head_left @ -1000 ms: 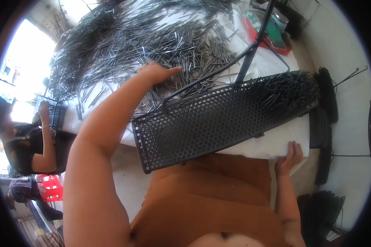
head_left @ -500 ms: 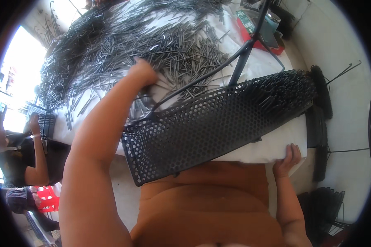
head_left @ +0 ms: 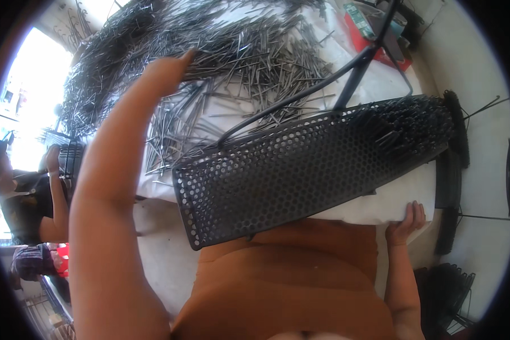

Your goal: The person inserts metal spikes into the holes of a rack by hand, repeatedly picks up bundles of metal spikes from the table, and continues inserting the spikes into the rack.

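My left hand (head_left: 171, 72) reaches over a large pile of thin grey metal rods (head_left: 238, 51). One digit points out over the rods, and the other fingers are hidden, so its grip does not show. Nearer to me stands a long black perforated metal basket (head_left: 277, 181), tilted, with a dark bar frame (head_left: 300, 96) rising from its far side. A dense bundle of dark rods (head_left: 419, 122) fills the basket's right end. My right hand (head_left: 405, 226) grips the table's near right edge, fingers curled over the white cover (head_left: 391, 198).
At the far right lies a red box (head_left: 362, 37) with small items. Black racks (head_left: 445, 289) stand on the floor to the right. Off to the left, another person (head_left: 31, 198) works at a black wire basket (head_left: 71, 158).
My left hand has moved left and slightly farther away over the pile. Loose rods now lie spread closer to the basket's left end. The view has shifted slightly; my right hand stays at the edge.
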### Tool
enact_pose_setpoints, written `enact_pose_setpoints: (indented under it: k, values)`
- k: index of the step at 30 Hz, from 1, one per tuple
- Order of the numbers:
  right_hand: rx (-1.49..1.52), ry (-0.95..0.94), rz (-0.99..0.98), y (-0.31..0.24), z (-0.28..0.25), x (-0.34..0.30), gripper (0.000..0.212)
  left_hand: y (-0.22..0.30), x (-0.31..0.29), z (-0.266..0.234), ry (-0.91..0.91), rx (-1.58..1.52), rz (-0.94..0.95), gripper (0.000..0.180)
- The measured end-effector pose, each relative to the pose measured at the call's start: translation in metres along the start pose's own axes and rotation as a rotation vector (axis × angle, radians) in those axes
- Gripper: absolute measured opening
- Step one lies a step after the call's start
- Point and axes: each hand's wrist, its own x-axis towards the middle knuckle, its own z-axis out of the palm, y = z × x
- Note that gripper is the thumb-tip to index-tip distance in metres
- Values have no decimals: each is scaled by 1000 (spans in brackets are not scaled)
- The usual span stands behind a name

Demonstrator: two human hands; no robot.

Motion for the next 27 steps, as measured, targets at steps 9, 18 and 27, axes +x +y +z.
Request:
enact_pose_setpoints:
  k: [9,18,27]
  values:
    - [-19,43,-20,-4,0,5,50,-52,-15,-33,195,3,41,101]
    - [6,49,11,-5,4,3,52,-79,-45,19,266,-481,-321,46]
    - [-5,37,-25,-6,-2,7,47,-59,-94,107,971,-919,-877,48]
